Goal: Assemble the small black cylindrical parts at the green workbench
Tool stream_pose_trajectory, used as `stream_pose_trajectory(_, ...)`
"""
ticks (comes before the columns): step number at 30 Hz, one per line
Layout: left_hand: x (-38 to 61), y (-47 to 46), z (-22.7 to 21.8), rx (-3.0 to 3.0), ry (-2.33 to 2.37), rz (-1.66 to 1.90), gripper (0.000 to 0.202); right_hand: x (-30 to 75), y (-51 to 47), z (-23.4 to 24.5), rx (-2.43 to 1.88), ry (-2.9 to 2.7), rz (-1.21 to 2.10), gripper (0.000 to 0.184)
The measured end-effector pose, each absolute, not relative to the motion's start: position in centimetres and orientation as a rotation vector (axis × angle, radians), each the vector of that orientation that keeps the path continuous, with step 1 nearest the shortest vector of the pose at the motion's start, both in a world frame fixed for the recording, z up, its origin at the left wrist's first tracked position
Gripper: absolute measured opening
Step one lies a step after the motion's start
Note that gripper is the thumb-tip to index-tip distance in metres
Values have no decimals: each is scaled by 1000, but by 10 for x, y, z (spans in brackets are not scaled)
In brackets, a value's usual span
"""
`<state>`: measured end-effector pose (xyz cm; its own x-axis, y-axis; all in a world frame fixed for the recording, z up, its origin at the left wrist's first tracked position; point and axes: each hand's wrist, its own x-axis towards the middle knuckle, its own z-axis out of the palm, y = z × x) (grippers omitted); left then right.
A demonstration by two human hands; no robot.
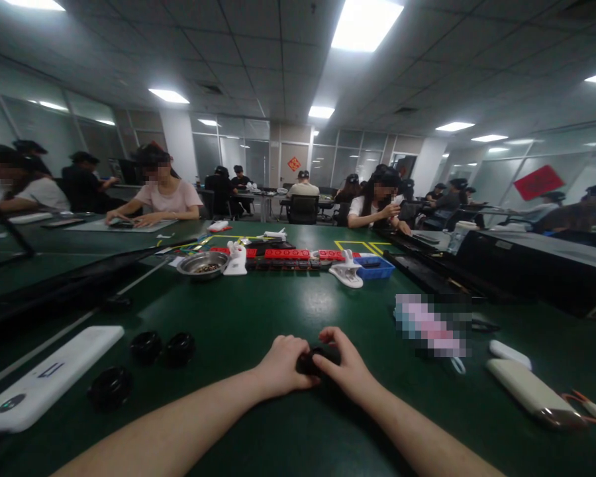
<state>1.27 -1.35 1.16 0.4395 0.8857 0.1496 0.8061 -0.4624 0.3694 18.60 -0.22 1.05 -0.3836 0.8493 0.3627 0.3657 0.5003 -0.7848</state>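
Observation:
Just above the table, or resting on it, a black rounded part [306, 362] sits between my two hands. My left hand [283, 364] has its fingers and thumb closed around the near left side of it. From the right, my right hand [348, 366] presses its thumb on the part, with the fingers curled over the top. Much of the part is hidden by my fingers, so its exact kind cannot be made out. To the left lie three glossy black ring-shaped parts [110, 388], similar in colour.
On the green table [258, 305] are a white device [54, 377], a metal bowl [203, 265] of small pieces, white clips [346, 270], red strips [287, 254], a blue tray [375, 267] and a beige power bank [534, 392]. Long black panels [69, 281] flank both sides. People work opposite.

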Motion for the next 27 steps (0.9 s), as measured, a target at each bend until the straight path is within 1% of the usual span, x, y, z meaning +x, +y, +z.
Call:
stream_pose_trajectory(3,13,-14,13,2446,1471,477,32,185,-1,12,-1027,-1989,719,17)
stream_pose_trajectory(5,13,-14,14,2440,1461,479,34,184,-2,14,-962,-2045,757,12)
stream_pose_trajectory(9,13,-14,14,2440,1452,491,36,184,-7,14,-880,-2089,872,38)
stream_pose_trajectory(11,13,-14,12,2440,1472,487,34,185,-7,12,-934,-2040,856,43)
stream_pose_trajectory(13,13,-13,10,2444,1474,484,33,184,-7,11,-1003,-1980,782,39)
stream_pose_trajectory(16,13,-13,10,2442,1474,479,31,184,-6,14,-1036,-1980,679,23)
stream_pose_trajectory(18,13,-13,11,2435,1477,466,30,184,-6,18,-997,-2027,697,14)
stream_pose_trajectory(19,13,-13,12,2433,1474,459,29,184,-6,19,-964,-2049,727,14)
stream_pose_trajectory(23,14,-13,12,2425,1462,460,30,186,-8,20,-908,-2067,826,33)
stream_pose_trajectory(25,14,-13,12,2423,1466,469,30,186,-8,18,-974,-2014,793,33)
stream_pose_trajectory(27,14,-13,12,2426,1469,471,29,185,-7,17,-1041,-1981,725,26)
